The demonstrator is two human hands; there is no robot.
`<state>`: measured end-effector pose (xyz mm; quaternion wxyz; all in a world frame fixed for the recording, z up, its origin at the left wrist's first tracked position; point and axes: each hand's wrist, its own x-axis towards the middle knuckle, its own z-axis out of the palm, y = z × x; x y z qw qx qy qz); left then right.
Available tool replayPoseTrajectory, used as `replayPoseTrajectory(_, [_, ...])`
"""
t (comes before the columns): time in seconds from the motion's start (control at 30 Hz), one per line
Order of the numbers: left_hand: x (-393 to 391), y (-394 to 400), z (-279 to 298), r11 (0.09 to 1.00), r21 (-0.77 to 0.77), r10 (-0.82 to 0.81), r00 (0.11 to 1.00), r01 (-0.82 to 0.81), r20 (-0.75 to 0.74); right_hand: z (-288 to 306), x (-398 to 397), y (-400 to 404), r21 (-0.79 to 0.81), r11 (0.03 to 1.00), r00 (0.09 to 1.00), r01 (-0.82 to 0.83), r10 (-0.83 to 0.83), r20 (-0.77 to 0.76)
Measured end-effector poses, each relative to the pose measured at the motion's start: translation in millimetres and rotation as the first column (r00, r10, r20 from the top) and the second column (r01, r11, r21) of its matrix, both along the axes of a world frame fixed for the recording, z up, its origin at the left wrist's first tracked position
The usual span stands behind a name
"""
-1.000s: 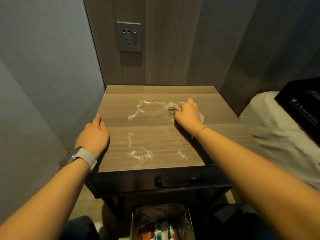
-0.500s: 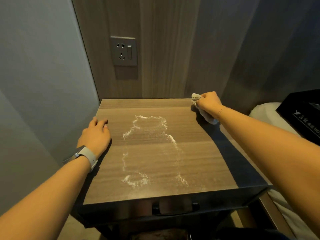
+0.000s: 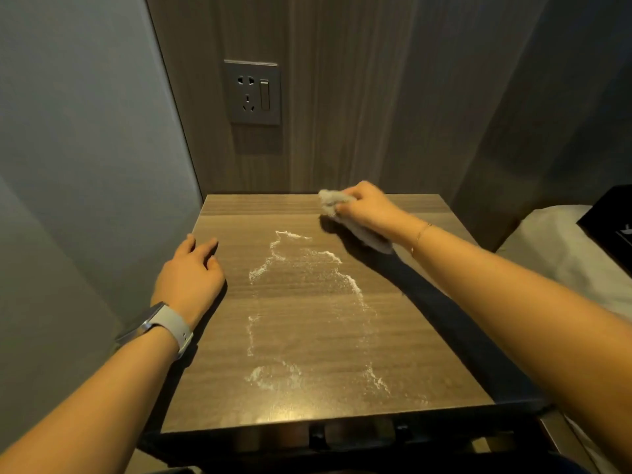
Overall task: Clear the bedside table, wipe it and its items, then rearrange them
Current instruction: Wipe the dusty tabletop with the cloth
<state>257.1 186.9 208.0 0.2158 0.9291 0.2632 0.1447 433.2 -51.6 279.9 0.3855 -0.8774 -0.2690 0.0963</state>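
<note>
The wooden bedside table [image 3: 393,354] fills the middle of the view, its top bare of items. A white streaky residue [image 3: 307,302] runs down its centre. My right hand [image 3: 367,206] is closed on a crumpled grey-white cloth [image 3: 330,200] and presses it on the table near the back edge, right of centre. My left hand [image 3: 191,275] lies flat with fingers apart on the table's left edge, a watch on its wrist.
A wall socket with a switch [image 3: 253,92] sits on the wooden panel behind the table. A grey wall closes in on the left. A white pillow [image 3: 561,254] and a black box [image 3: 612,224] lie on the bed at right. The drawer handle [image 3: 355,434] shows below.
My right hand with the cloth went from mid-table to the back right corner, then slid left along the back edge. My left hand stayed on the left edge.
</note>
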Motion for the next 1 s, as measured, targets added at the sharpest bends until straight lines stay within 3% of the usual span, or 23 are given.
replayPoseTrajectory(0.07, [-0.3,-0.3,1.0,1.0,-0.005,0.009,1.0,-0.009,0.005,-1.1,36.4,3.6,0.02,0.989,0.988,0.148,-0.149,0.037])
replayPoseTrajectory(0.13, [0.0,-1.0,1.6,1.0,-0.004,0.018,1.0,-0.018,0.003,-18.8,59.4,15.9,-0.121,0.963,0.968,0.239,-0.228,0.101])
replayPoseTrajectory(0.2, [0.0,-0.5,0.9,1.0,0.0,0.015,1.0,-0.015,0.004,-39.4,60.6,35.4,-0.254,0.936,0.957,0.243,-0.188,0.222])
replayPoseTrajectory(0.27, [0.4,0.3,1.1,1.0,-0.002,0.014,1.0,-0.014,-0.003,-45.7,41.7,57.8,-0.259,0.958,0.95,0.123,-0.038,0.309])
replayPoseTrajectory(0.33, [-0.7,-1.5,3.0,1.0,-0.02,0.021,1.0,-0.021,-0.008,-43.7,11.0,70.1,-0.236,0.969,0.943,-0.069,0.141,0.301])
replayPoseTrajectory(0.4, [-3.1,-4.7,6.3,0.999,-0.039,0.024,1.0,-0.024,0.0,-35.4,-16.7,69.2,-0.224,0.946,0.931,-0.233,0.283,0.229])
replayPoseTrajectory(0.47, [-4.8,-6.9,9.1,0.998,-0.053,0.016,1.0,-0.016,0.003,-21.6,-29.2,61.1,-0.208,0.913,0.928,-0.351,0.369,0.052])
replayPoseTrajectory(0.57, [-5.1,-6.4,9.5,0.998,-0.065,0.01,1.0,-0.01,0.01,2.8,-10.3,57.7,-0.078,0.959,0.96,-0.272,0.265,-0.091])
replayPoseTrajectory(0.67, [-4.9,-4.4,7.8,0.997,-0.072,0.029,0.999,-0.027,0.023,8.1,28.0,76.3,-0.097,0.976,0.979,-0.196,0.201,0.045])
replayPoseTrajectory(0.83, [-1.9,-1.9,4.1,0.999,-0.043,0.011,1.0,-0.01,0.021,-36.9,49.2,118.1,-0.249,0.961,0.947,-0.124,0.189,0.258])
replayPoseTrajectory(1.0, [-1.2,1.8,0.9,0.999,-0.041,0.004,1.0,-0.004,0.002,-37.8,-14.7,95.8,-0.21,0.892,0.87,-0.4,0.442,0.218])
